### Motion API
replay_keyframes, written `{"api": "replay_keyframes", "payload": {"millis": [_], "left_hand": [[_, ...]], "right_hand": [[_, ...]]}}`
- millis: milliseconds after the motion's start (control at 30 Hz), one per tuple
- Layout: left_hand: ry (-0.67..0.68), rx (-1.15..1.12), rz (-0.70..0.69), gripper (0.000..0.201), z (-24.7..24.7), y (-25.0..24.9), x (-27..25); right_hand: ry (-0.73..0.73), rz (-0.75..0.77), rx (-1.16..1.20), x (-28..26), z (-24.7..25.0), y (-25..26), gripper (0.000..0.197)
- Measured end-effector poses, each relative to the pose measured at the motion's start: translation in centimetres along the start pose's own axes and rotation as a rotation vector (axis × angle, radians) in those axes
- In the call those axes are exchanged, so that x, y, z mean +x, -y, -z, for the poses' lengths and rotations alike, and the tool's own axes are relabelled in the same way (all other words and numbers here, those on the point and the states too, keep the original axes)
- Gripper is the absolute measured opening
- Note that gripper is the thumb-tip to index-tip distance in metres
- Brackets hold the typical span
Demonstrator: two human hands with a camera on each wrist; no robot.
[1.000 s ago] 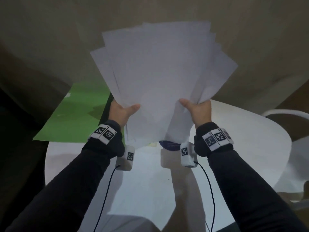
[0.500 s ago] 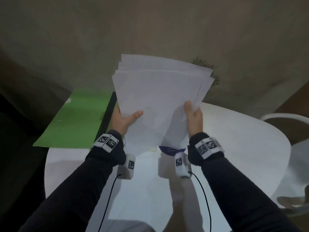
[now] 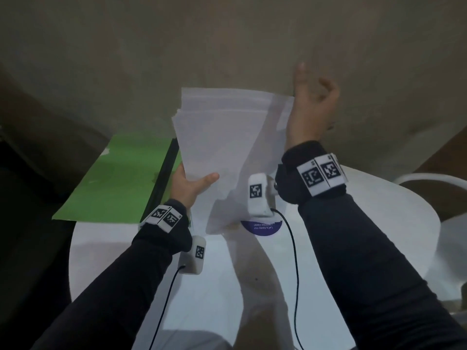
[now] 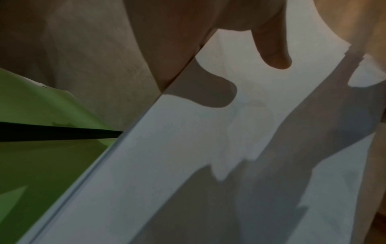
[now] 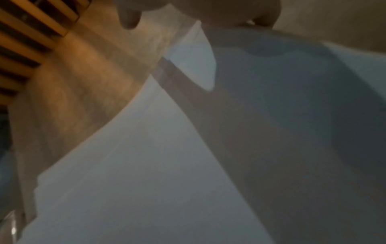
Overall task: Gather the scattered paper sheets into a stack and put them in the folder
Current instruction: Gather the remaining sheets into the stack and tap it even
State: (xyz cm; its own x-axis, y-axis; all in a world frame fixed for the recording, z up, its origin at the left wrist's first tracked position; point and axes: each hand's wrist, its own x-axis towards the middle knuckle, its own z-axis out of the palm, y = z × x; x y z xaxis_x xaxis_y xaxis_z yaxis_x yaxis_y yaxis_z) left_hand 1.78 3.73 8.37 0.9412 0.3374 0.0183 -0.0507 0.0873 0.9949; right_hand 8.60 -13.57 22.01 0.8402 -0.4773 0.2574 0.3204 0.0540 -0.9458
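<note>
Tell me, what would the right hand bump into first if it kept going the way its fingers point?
Probably nothing near: the right hand points up past the paper stack, toward the beige wall. Depth is unclear.

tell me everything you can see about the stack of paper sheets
The stack of paper sheets is plain white, several thin sheets held upright above the white table, its top edges stepped rather than flush. The left hand pinches its lower left edge, thumb across the front. The right hand is at its upper right corner, fingers loose. The green folder lies open to its left.
</note>
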Motion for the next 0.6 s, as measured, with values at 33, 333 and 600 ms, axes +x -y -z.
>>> {"api": "replay_keyframes", "payload": {"millis": [33,333,600], "left_hand": [[0.003,-0.003,-0.010,0.062,0.0,0.0,0.0],[0.044,0.036,0.017,0.035,0.6,0.7,0.7],[0.082,0.040,0.070,0.036,0.3,1.4,0.7]], "right_hand": [[-0.002,0.004,-0.038,0.0,-0.3,0.0,0.049],[-0.025,0.060,0.023,0.1,0.4,-1.3,0.050],[0.015,-0.090,0.046,0.3,1.5,-2.9,0.023]]}}
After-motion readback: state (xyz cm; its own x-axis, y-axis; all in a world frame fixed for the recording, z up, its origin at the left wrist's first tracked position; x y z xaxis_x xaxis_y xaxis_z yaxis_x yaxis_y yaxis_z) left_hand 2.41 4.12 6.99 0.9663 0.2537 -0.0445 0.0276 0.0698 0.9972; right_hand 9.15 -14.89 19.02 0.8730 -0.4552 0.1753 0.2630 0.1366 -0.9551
